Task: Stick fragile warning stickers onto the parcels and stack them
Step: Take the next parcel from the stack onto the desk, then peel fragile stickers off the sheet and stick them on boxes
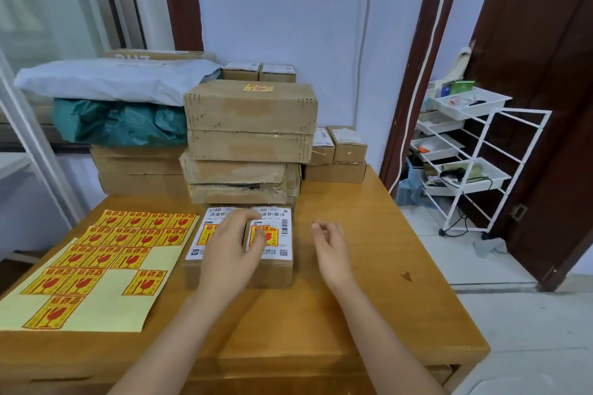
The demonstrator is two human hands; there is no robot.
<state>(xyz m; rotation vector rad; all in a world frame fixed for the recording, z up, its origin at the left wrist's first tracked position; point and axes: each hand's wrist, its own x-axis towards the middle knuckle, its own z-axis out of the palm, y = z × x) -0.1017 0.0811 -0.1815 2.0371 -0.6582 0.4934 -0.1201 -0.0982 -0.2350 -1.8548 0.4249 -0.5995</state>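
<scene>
Fingers (248, 224) of the left hand (229, 250) lie fairly straight, pressing down on the tops of two small brown cardboard parcels (272, 269) with white shipping labels, standing side by side. Right hand (329, 247) hovers just right of them, fingers loosely curled, holding nothing, not touching the box.

Progress, judged: both small parcels under the fingers already carry a yellow-and-red fragile sticker (268, 236) on the label; the left one's is half hidden by the hand. Directly beyond the fingertips stands a stack of bigger tape-wrapped brown cartons (250, 125), the top one stickered. Unstickered-looking small boxes (340, 146) sit further beyond, to the right. Left of the fingers lies a pale yellow backing sheet (106, 301) with many stickers left and several gaps. So partway done; these two likely need stacking next.

Stickers: rectangular, yellow, red broken-glass symbol, red text; flat, no visible lifting corners.
</scene>
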